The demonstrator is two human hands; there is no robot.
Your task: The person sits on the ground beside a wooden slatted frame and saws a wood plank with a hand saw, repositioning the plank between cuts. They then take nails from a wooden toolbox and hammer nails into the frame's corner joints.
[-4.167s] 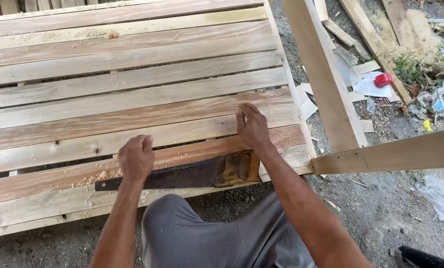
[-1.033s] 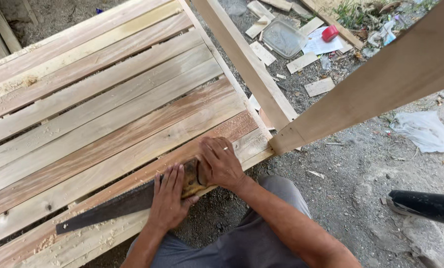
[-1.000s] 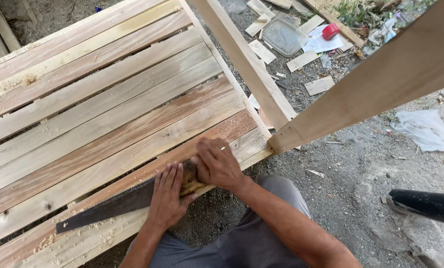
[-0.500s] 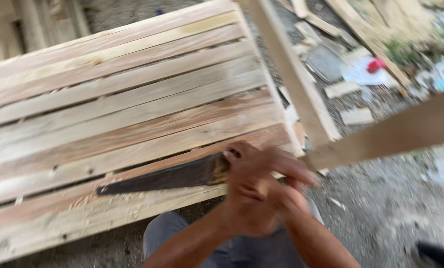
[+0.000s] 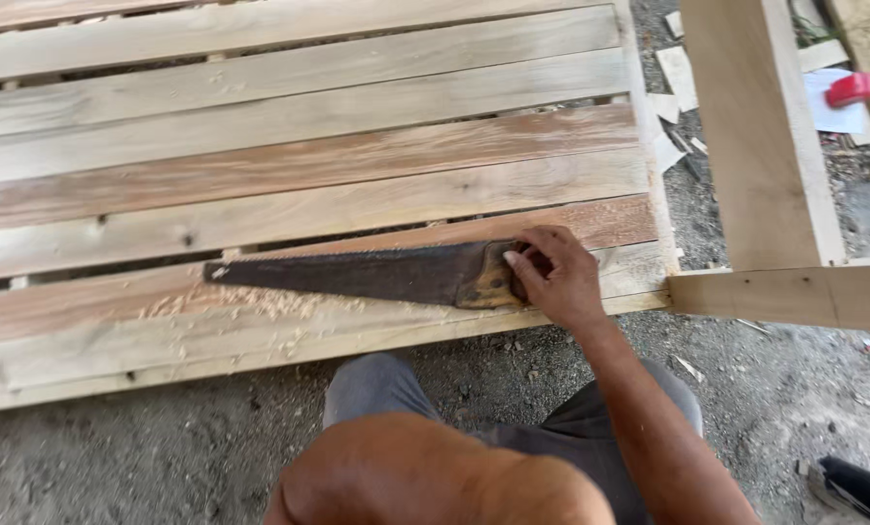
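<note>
The saw [image 5: 357, 274] has a dark, dull metal blade, rusty and matt, and a worn wooden handle with a faint sheen. The planks [image 5: 299, 126] are bare, rough-sawn wood, pale to reddish, unfinished. Fine sawdust [image 5: 230, 309] lies pale and powdery. The ground [image 5: 162, 457] is grey, gritty dirt. The shorts [image 5: 386, 384] are matt grey cloth.

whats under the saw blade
The saw lies flat on the wooden planks, sawdust scattered along its lower edge. The wood directly beneath the blade is covered. The right hand grips the handle.
</note>
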